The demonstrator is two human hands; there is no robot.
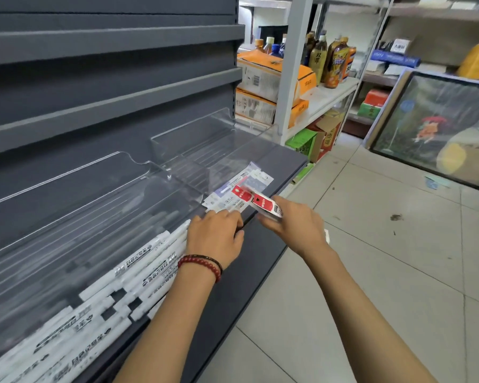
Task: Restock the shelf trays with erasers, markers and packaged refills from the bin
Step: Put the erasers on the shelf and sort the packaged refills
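The right hand point(291, 225) grips a red packet point(262, 203) just above the flat packets point(233, 193) in the clear tray point(194, 125), probably to lay it on top, while the left hand point(216, 239) rests at their near edge beside the white markers point(138, 275), perhaps steadying them - whether it pinches anything I cannot tell.

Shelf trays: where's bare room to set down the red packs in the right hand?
Bare: the rear of the right tray, behind the flat refill packs, and the dark shelf ledge fronting the trays. Crowded: the front of the left tray, piled with white markers beside the left hand.
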